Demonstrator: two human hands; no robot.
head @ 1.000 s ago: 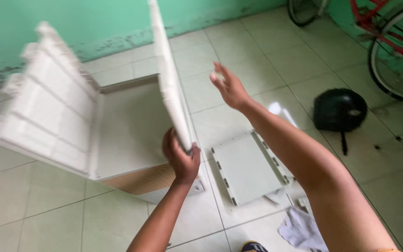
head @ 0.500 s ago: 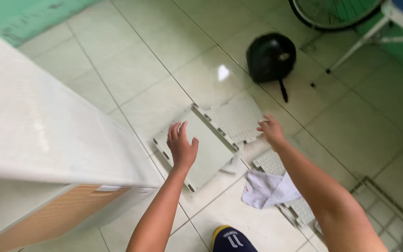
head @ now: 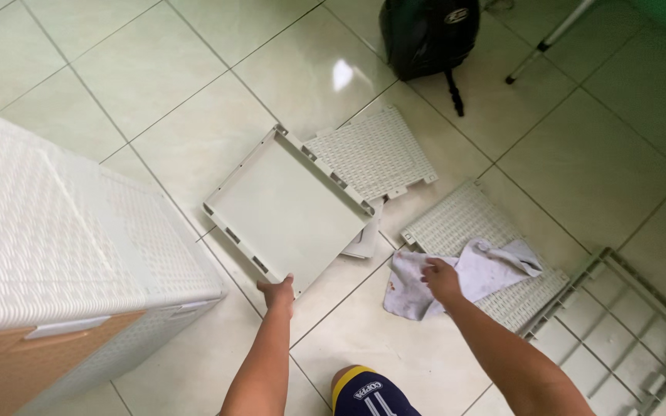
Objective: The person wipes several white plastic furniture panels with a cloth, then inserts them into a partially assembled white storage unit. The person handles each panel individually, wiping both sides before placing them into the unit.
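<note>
My left hand (head: 278,293) touches the near edge of a flat white plastic tray panel (head: 287,206) that lies on the tiled floor. My right hand (head: 442,279) rests on a stained white cloth (head: 464,275), its fingers curled into the fabric. The cloth is draped over a white woven-pattern plastic panel (head: 493,258). A second woven panel (head: 370,153) lies behind the tray, partly under it.
A large white woven-pattern plastic cabinet (head: 63,254) with a brown base fills the left. A black helmet (head: 428,32) sits at the top. A white ribbed frame (head: 618,323) lies at the right. My foot in a blue and yellow sandal (head: 364,390) is at the bottom.
Both hands have dropped towards the floor: the left has reached the tray panel's edge, the right has landed on the cloth. The view has tilted further down.
</note>
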